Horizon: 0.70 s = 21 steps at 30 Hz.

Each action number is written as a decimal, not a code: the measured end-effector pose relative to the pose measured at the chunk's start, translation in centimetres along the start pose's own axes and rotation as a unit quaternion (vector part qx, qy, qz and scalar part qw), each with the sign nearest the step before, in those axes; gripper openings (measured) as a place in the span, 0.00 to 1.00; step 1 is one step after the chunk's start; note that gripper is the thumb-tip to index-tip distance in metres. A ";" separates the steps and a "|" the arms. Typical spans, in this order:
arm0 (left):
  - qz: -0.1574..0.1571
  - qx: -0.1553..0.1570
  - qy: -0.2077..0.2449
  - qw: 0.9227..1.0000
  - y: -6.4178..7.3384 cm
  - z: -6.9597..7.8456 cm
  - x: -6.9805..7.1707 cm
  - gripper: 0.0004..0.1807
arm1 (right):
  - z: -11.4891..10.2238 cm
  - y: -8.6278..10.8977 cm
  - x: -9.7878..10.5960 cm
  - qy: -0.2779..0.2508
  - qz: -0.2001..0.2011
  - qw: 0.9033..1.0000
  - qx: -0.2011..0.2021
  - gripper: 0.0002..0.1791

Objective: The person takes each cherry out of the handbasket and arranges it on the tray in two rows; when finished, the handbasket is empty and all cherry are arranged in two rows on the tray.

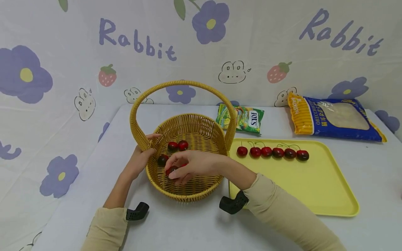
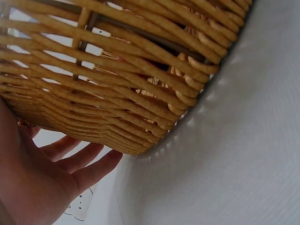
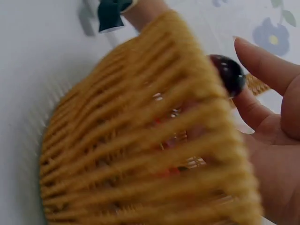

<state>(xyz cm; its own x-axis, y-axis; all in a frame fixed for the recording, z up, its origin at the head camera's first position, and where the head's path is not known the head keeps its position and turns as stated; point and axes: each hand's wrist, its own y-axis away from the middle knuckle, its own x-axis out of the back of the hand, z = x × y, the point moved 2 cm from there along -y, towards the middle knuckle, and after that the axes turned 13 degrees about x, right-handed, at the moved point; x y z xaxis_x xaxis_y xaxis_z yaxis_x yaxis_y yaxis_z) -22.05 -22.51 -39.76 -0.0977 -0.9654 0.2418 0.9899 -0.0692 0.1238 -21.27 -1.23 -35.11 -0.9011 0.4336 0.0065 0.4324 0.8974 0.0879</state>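
Observation:
A yellow-brown wicker basket (image 1: 185, 198) with a tall arched handle stands on the white table. My left hand (image 1: 139, 158) grips its left rim near the handle's foot; in the left wrist view, several fingers (image 2: 89, 164) lie against the outer weave. Inside the basket, my right hand (image 1: 194, 165) holds a dark red cherry (image 1: 171, 170) between thumb and fingers. That cherry (image 3: 228, 76) shows glossy and nearly black beyond the rim in the right wrist view. Other cherries (image 1: 172, 146) lie on the basket floor, partly hidden by the right hand.
A yellow tray (image 1: 301, 191) lies right of the basket, with a row of several stemmed cherries (image 1: 266, 152) near its far edge. Behind are a green snack packet (image 1: 242, 118) and a blue-and-yellow pasta bag (image 1: 336, 118). A patterned cloth hangs at the back.

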 end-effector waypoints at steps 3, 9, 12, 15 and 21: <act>-0.002 0.001 -0.001 1.000 -0.1 0.0 0.0 0.25 | -0.6 0.9 0.7 0.011 0.019 1.000 0.002 0.18; -0.003 0.000 -0.002 1.000 -0.1 0.0 0.0 0.25 | -1.1 2.8 2.2 0.036 0.032 0.999 0.021 0.19; -0.001 0.001 -0.004 1.000 0.0 0.0 0.0 0.25 | -1.1 3.9 2.8 0.014 0.041 0.999 0.026 0.19; -0.001 0.001 -0.005 1.000 0.0 0.0 0.0 0.25 | -1.0 5.1 3.5 0.002 0.048 0.998 0.027 0.21; -0.003 -0.004 -0.006 1.000 0.0 0.0 0.0 0.25 | -1.0 8.0 4.8 0.077 0.064 0.995 0.017 0.24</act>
<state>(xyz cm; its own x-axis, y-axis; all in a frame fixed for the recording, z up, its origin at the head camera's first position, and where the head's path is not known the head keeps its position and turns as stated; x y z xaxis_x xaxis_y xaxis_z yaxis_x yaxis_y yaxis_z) -22.04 -22.50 -39.71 -0.1049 -0.9618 0.2529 0.9901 -0.0773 0.1167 -22.15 7.95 -33.41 -0.8318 0.5287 0.1691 0.5422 0.8391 0.0436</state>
